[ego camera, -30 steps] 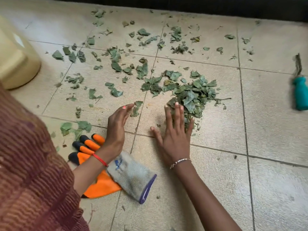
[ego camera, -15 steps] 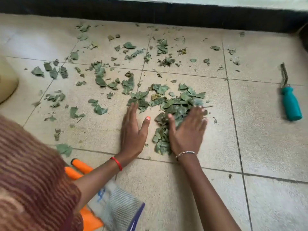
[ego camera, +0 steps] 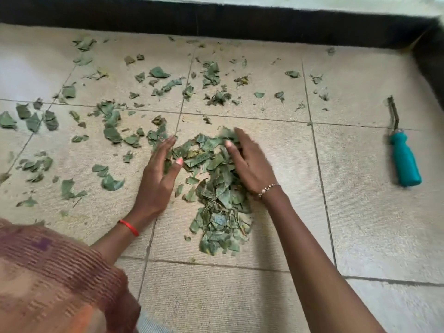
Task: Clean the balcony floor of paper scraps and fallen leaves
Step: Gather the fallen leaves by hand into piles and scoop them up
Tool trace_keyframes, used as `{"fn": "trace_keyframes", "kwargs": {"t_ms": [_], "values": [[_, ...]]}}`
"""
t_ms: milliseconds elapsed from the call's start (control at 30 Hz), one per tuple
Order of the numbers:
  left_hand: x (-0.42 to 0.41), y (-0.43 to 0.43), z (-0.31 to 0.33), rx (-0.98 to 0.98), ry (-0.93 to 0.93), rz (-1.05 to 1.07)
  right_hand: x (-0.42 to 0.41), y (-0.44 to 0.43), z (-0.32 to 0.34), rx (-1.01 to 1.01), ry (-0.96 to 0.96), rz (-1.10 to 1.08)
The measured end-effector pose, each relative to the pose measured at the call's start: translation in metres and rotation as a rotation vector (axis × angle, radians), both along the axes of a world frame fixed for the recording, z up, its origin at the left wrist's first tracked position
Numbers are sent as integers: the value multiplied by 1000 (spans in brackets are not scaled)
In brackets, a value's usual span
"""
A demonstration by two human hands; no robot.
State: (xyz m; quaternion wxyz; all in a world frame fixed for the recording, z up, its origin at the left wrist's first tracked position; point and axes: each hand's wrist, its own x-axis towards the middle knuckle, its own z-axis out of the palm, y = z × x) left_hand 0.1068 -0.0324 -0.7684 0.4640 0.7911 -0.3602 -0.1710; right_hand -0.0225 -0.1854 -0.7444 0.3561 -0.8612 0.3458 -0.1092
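A heap of torn green leaves (ego camera: 217, 200) lies on the beige tiled floor (ego camera: 360, 212) in the middle of the view. My left hand (ego camera: 158, 179) rests flat on the tile at the heap's left edge, fingers spread, tips among the leaves. My right hand (ego camera: 249, 162) lies on the heap's upper right side, fingers apart and curved over the leaves. Neither hand grips anything. Scattered leaf pieces (ego camera: 110, 131) cover the tiles to the left and further back (ego camera: 211, 75).
A tool with a teal handle (ego camera: 404, 162) and a thin metal shaft lies on the tile at the right. A dark skirting (ego camera: 216, 22) runs along the far edge and down the right corner. My patterned sleeve (ego camera: 55, 280) fills the lower left.
Both hands have drawn the leaves toward me, stretching the heap into a longer pile. The view has tilted up, so the orange glove and the yellow container are out of sight.
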Motion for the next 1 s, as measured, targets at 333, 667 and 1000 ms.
{"fn": "trace_keyframes", "kwargs": {"t_ms": [333, 667, 1000], "values": [[2, 0, -2, 90, -131, -67, -128, 121, -17, -87, 323, -866], [4, -1, -5, 163, -210, -87, 2, 55, -11, -9, 135, -339], [3, 1, 5, 70, -91, -76, -73, 115, -19, -449, 218, 344]]}}
